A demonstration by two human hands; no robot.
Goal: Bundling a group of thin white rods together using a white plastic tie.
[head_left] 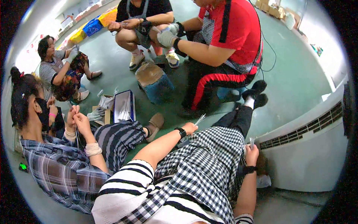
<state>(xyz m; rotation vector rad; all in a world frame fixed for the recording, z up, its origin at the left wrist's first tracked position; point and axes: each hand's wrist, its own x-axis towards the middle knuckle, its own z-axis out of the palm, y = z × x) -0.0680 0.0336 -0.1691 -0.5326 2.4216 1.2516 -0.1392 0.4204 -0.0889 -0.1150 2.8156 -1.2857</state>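
Observation:
My left hand (pixel 190 128), with a black watch on its wrist, is closed round a small bundle of thin, silvery-white sticks (pixel 201 119) in front of my knee. The sticks fan out past the fingers; their exact kind cannot be made out. On the other side of my checked apron (pixel 209 164), my right hand (pixel 252 154) grips a smaller bunch of thin pale sticks (pixel 252 141) that point upward. It is held apart from the left hand, close to the grey cabinet.
The grey vented cabinet (pixel 305 156) borders my right side. On the floor ahead stand a blue-edged box (pixel 124 98) of pale slender pieces, an open cardboard box (pixel 107 117) and a blue bucket-like block (pixel 156 87). Several people sit around, one close on my left.

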